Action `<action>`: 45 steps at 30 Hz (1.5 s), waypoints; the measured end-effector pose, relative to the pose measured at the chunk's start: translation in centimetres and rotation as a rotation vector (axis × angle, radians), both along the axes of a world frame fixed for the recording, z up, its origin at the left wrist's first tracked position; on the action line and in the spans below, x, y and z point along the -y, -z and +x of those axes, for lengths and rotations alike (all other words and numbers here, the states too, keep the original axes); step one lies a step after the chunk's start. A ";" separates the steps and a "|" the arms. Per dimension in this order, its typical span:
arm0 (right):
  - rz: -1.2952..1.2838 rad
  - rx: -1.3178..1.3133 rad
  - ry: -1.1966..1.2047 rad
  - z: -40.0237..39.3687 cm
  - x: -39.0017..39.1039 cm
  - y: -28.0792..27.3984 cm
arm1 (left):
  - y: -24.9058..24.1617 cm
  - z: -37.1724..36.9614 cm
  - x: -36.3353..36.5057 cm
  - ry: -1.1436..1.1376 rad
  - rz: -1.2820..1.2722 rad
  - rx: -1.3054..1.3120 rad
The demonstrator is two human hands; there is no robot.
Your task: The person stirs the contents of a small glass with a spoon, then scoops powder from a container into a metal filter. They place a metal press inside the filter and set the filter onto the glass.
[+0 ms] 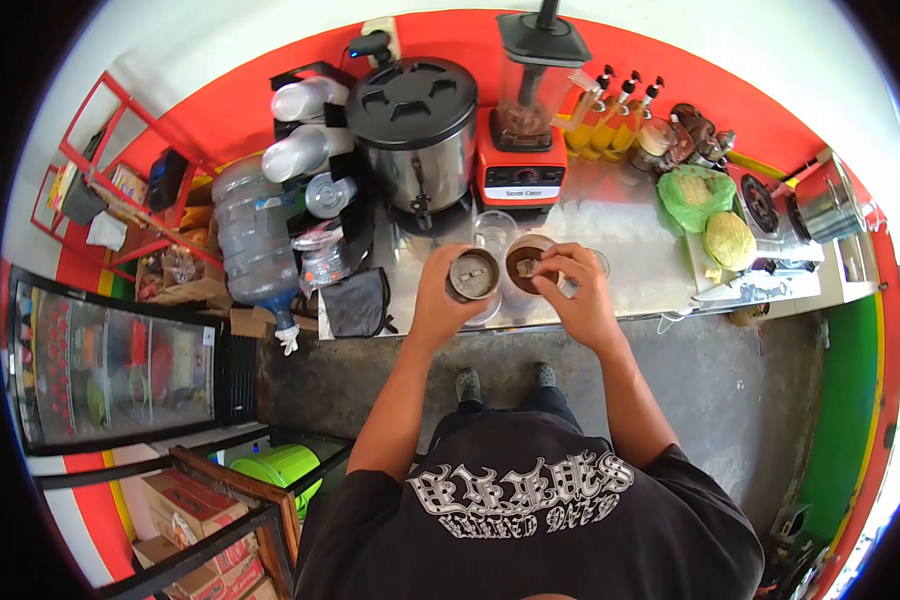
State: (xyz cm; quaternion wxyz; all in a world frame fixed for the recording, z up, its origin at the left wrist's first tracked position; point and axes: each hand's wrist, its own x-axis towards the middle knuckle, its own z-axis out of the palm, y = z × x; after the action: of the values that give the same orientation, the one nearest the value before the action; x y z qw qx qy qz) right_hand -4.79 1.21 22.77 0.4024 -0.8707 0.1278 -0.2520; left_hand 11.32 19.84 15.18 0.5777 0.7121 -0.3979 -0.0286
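My left hand is wrapped round a small round metal cup, its greyish round inside facing up. Just right of it, above the counter's front edge, is an open container of brown powder. My right hand reaches over that container, thumb and fingers pinched together above the powder. Something small and pale shows at the fingertips; its kind I cannot make out. Behind the two vessels stands a clear plastic cup, and another clear rim shows beside my right hand.
On the steel counter stand a large drink urn, a red blender, yellow pump bottles, a cabbage and a gas stove. A big water bottle and black cloth are at left.
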 end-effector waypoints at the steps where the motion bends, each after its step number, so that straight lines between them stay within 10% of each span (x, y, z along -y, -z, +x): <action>1: -0.023 -0.018 -0.006 0.1 -0.1 -0.2 | -0.5 -0.6 0.9 0.044 0.027 0.034; 22: -0.322 -0.297 0.276 -6.5 11.3 1.5 | -2.3 -9.9 19.3 0.326 0.089 0.172; 28: 0.025 -0.145 0.336 -7.8 16.6 2.5 | -0.5 -10.4 21.4 0.285 0.166 -0.100; 39: 1.308 0.192 -0.139 -10.0 26.5 11.7 | -2.0 -12.7 22.6 0.002 0.344 0.329; 45: 1.328 0.295 -0.040 -10.9 31.0 15.0 | 1.0 -14.9 25.2 0.063 0.320 0.254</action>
State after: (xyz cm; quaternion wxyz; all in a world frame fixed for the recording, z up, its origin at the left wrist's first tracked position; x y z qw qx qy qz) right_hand -15.72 -29.79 7.76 0.8694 -0.3979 0.1830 -0.2287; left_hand -3.63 -5.40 14.21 0.4012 0.7798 -0.4802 -0.0193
